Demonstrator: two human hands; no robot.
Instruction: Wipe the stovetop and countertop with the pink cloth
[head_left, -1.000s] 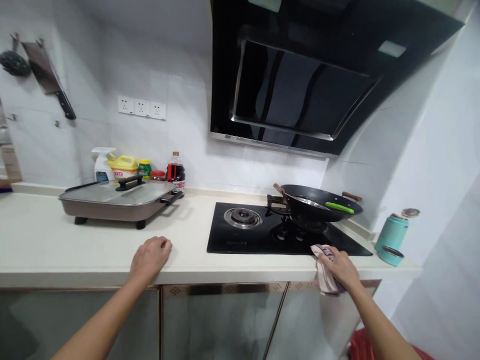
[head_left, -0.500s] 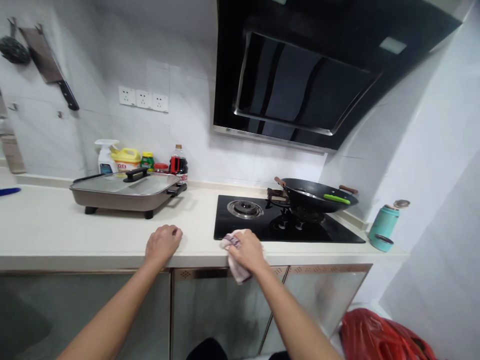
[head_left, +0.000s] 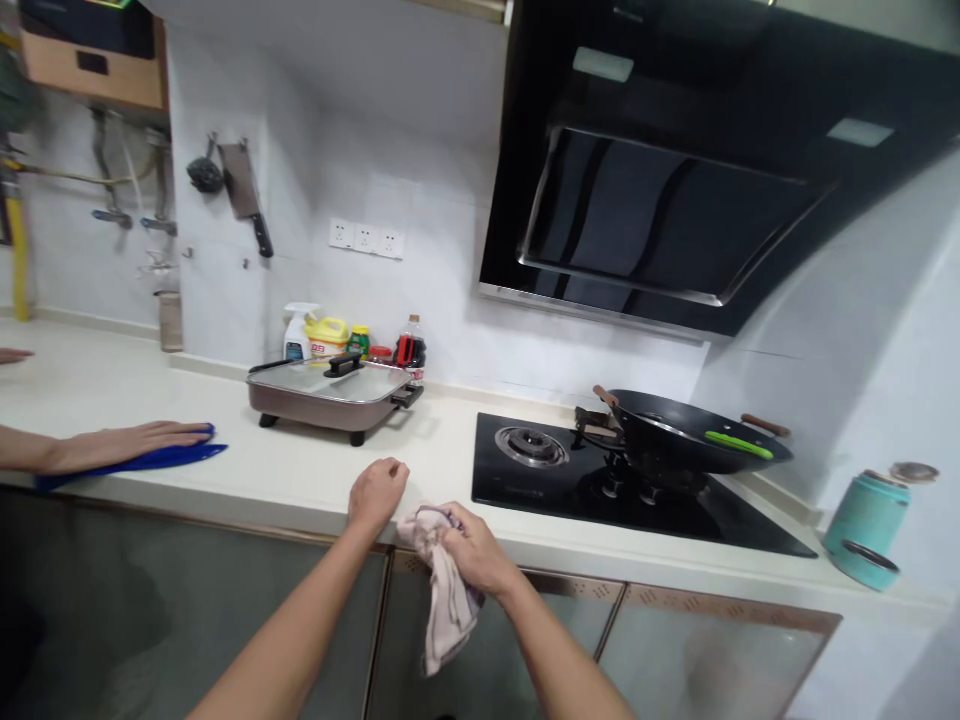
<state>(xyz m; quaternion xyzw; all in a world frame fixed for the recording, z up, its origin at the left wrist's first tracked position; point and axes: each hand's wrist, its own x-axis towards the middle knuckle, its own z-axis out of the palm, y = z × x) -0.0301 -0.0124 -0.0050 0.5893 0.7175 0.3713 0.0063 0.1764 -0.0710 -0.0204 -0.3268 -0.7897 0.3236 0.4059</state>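
Observation:
My right hand (head_left: 474,548) grips a pale cleaning cloth (head_left: 450,610) with dark stripes, at the front edge of the white countertop (head_left: 300,480). The cloth's lower end hangs down before the cabinet doors. Curled in a loose fist, my left hand (head_left: 377,492) rests on the counter just left of the cloth; nothing shows in it. Behind that hand stands an electric griddle pan (head_left: 322,400) with a glass lid. The black gas stove (head_left: 555,490) lies to the right of both hands, with a wok (head_left: 697,450) on its right burner.
At the left, another person's hand (head_left: 142,440) presses a blue cloth (head_left: 161,460) flat on the counter. Bottles (head_left: 411,350) stand along the wall behind the griddle. A cleaver (head_left: 241,190) hangs on the wall. A turquoise flask (head_left: 870,520) stands far right. The range hood (head_left: 637,220) overhangs the stove.
My view has swung left, bringing the other person's arm and blue cloth into sight. My right hand has drawn the cloth leftward from the stove's edge, closer to my left hand.

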